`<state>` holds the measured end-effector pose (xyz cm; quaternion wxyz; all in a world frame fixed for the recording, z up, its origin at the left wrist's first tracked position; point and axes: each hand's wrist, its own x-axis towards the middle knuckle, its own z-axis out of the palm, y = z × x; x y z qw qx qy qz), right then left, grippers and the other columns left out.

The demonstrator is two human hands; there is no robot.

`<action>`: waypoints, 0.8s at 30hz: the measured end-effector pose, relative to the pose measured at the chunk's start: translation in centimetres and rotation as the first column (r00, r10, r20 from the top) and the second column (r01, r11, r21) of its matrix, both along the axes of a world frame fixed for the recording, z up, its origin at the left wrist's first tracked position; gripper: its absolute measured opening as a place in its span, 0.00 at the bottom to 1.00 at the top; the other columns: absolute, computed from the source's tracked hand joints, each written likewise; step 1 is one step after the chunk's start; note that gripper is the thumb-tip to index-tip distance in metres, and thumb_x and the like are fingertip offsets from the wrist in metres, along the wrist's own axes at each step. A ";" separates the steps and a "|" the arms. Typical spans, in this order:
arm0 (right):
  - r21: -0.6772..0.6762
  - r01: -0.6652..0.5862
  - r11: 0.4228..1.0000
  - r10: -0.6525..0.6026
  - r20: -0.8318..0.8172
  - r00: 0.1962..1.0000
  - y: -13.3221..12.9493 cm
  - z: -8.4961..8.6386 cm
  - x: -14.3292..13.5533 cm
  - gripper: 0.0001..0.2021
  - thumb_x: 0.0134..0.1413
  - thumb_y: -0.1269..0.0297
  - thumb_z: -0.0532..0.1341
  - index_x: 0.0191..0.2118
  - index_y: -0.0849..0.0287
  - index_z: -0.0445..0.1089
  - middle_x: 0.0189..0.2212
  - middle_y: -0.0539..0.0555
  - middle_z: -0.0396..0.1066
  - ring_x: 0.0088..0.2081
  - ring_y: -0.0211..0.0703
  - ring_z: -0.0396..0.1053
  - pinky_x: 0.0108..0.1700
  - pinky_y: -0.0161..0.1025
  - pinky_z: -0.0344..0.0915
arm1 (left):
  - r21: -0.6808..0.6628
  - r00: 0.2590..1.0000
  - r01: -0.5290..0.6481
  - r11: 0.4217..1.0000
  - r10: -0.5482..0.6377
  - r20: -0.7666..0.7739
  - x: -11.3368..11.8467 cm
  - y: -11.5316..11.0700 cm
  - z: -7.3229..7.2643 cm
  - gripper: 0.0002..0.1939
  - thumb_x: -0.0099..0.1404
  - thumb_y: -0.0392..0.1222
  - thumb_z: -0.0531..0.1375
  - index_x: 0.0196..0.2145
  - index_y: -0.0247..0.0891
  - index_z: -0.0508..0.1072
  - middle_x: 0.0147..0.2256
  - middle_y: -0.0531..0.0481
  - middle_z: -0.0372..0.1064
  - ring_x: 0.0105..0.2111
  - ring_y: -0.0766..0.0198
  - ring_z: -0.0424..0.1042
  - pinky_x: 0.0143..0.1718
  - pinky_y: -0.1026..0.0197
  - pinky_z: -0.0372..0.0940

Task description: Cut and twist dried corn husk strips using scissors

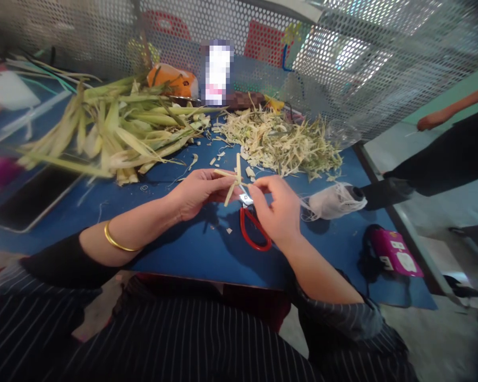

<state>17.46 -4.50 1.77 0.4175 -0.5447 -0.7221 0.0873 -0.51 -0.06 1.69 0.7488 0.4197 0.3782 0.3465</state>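
Note:
Between my hands is a small cross-shaped piece of folded pale leaf strips (238,179), its ends sticking out in several directions. My left hand (201,191) pinches it from the left, thumb on top. From the right, my right hand (278,204) has thumb and forefinger closed at the end of one strip. Red-handled scissors (257,233) lie on the blue table just below, partly hidden by my right hand. Small cut scraps (250,172) are scattered beyond my fingers.
Long green-yellow leaves (119,122) are heaped at the left back, shredded trimmings (279,138) at the right back. A spool of white string (334,200) and a magenta box (396,252) sit on the right. A dark tablet-like slab (35,196) lies left. Another person's hand (434,121) shows far right.

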 end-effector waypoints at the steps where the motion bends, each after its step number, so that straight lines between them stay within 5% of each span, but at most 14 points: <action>1: 0.026 0.075 0.997 -0.073 -0.048 0.996 0.0 0.0 0.0 0.08 0.58 0.60 0.57 0.32 0.57 0.67 0.29 0.52 0.68 0.31 0.39 0.65 0.36 0.38 0.61 | 0.013 1.000 -0.005 1.000 0.005 0.017 0.0 0.1 -0.1 0.15 0.55 0.42 0.67 0.39 0.32 0.76 0.31 0.46 0.77 0.32 0.65 0.75 0.37 0.62 0.69; 3: -0.029 0.125 0.992 -0.128 -0.143 0.981 -0.2 0.0 -0.1 0.12 0.58 0.56 0.57 0.30 0.57 0.69 0.26 0.52 0.69 0.29 0.39 0.66 0.34 0.38 0.61 | 0.044 0.999 -0.028 0.999 0.027 0.042 0.0 0.2 -0.2 0.16 0.54 0.40 0.67 0.41 0.32 0.75 0.33 0.45 0.77 0.34 0.64 0.76 0.40 0.61 0.68; 8: -0.398 -0.117 0.910 0.021 -0.238 0.971 -0.6 -1.1 -1.7 0.16 0.54 0.51 0.60 0.26 0.58 0.72 0.19 0.50 0.70 0.24 0.38 0.66 0.29 0.37 0.60 | 0.079 0.992 -0.108 0.991 0.102 0.072 0.5 -0.1 -0.7 0.18 0.54 0.36 0.67 0.43 0.32 0.73 0.32 0.46 0.77 0.33 0.65 0.75 0.42 0.60 0.67; 14: -0.260 -0.195 0.946 0.147 -0.190 0.971 -0.6 -1.6 -2.5 0.13 0.60 0.62 0.55 0.24 0.57 0.67 0.25 0.51 0.70 0.30 0.40 0.67 0.37 0.38 0.61 | 0.025 0.984 -0.158 0.987 0.156 0.084 0.9 -0.5 -0.9 0.16 0.52 0.34 0.67 0.40 0.31 0.74 0.30 0.49 0.76 0.30 0.67 0.74 0.39 0.62 0.67; 24: -0.149 -0.274 0.950 0.275 -0.020 0.961 -0.6 -1.8 -2.5 0.15 0.60 0.66 0.53 0.21 0.56 0.56 0.21 0.49 0.58 0.26 0.37 0.58 0.31 0.36 0.56 | -0.035 0.971 -0.226 0.974 0.228 0.070 1.1 -1.1 -0.6 0.14 0.49 0.31 0.67 0.37 0.30 0.75 0.27 0.49 0.75 0.28 0.68 0.73 0.37 0.63 0.67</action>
